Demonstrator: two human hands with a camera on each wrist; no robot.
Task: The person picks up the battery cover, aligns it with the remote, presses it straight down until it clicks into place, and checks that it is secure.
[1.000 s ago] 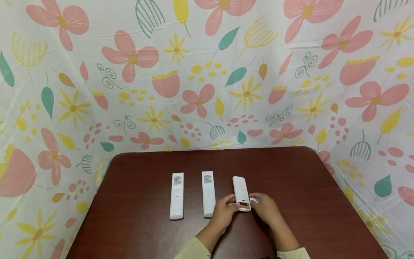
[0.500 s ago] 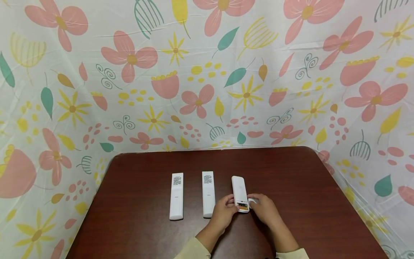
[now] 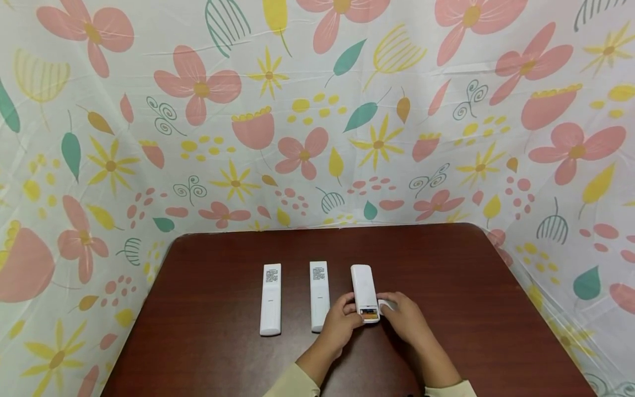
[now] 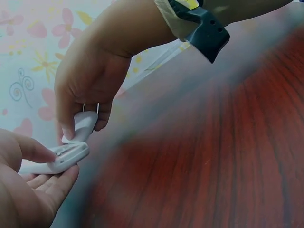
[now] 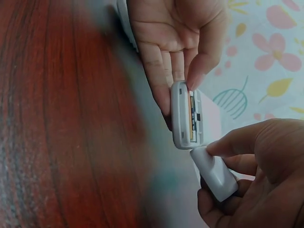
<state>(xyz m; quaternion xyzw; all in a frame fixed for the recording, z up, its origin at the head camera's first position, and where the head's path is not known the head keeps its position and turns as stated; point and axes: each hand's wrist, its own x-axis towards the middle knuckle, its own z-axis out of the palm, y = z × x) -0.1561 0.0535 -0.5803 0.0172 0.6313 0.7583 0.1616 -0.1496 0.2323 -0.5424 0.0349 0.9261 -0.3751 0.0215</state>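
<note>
A white remote control (image 3: 364,284) is held back side up, its battery compartment uncovered at the near end. Batteries (image 5: 192,116) with orange and black wrapping lie inside it. My left hand (image 3: 341,326) grips the remote at that end, thumb at the compartment's edge and fingers beneath. Between thumb and fingers, my right hand (image 3: 405,318) pinches the white battery cover (image 5: 214,174) just to the right of the remote. In the right wrist view the cover's end is close to the remote's corner; whether they touch I cannot tell.
Two more white remotes lie back side up to the left: one at the far left (image 3: 270,300), another (image 3: 319,295) near my left hand. The dark red-brown table (image 3: 218,309) ends at a flower-printed curtain (image 3: 307,110) behind and on both sides.
Both hands have shifted slightly left and away from me, carrying the remote and its cover along. The two remotes on the table stay where they were.
</note>
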